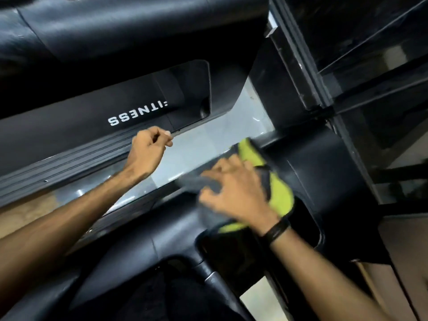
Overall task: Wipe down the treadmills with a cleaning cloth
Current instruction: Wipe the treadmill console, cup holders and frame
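On the black plastic housing of the near treadmill [324, 172], just beside the gap to the next machine, lies the cleaning cloth [278, 195], yellow-green on 1 face and grey on the other. It looks soft, light and limp, so it probably bunches and slides easily on smooth plastic; a flat palm over its middle should control it better than a pinch at an edge. The right hand [234, 191] presses down on it with fingers spread and nearly straight, blurred by motion. The left hand [148, 151] is curled into a loose fist near the ribbed side rail [69, 158] of the far treadmill; it appears to hold nothing.
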{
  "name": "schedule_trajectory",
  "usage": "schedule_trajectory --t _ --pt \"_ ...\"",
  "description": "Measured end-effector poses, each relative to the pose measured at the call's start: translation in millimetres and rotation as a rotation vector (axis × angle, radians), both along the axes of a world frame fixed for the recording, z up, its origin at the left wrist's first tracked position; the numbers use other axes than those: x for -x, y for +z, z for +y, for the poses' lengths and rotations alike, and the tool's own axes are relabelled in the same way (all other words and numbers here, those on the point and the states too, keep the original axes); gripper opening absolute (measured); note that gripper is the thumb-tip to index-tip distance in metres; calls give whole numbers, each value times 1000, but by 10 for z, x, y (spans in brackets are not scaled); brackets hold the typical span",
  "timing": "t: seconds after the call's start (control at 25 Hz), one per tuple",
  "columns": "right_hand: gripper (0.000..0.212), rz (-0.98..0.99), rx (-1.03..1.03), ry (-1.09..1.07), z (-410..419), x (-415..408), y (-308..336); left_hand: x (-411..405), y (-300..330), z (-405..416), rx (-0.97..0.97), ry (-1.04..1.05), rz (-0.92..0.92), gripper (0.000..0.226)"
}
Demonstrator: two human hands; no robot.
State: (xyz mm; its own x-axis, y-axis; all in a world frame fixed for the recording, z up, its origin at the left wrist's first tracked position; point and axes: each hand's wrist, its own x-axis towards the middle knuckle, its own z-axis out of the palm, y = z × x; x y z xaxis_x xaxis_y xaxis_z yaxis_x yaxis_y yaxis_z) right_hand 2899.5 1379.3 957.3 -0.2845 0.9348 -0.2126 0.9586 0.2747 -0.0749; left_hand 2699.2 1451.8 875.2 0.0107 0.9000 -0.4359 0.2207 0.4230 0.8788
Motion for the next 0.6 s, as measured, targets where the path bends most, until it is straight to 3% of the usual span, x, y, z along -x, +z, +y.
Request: schedule_trajectory --t 0.08,0.16,0.28,0.36,0.44,0.52,0.6 --pt "42 -302 85 -198 506 -380 74 133 -34 -26 20 35 -4 21" --pt "52 -457 302 -316 849 -450 19 175 -42 -69 27 41 -6 23" --pt "57 -372 426 -126 666 369 -299 104 -4 -104 26 -2 -18 25" --pt "56 -149 385 88 105 1023 -351 69 36 -79 27 -40 -24 26" --pt "55 6 312 159 -204 1070 -172 111 74 -25 22 -45 -43 26" --pt "62 -51 319 96 87 579 -59 218 91 12 21 -13 -47 24" --pt "66 -283 384 -85 586 24 5 302 76 -13 23 20 -29 23"
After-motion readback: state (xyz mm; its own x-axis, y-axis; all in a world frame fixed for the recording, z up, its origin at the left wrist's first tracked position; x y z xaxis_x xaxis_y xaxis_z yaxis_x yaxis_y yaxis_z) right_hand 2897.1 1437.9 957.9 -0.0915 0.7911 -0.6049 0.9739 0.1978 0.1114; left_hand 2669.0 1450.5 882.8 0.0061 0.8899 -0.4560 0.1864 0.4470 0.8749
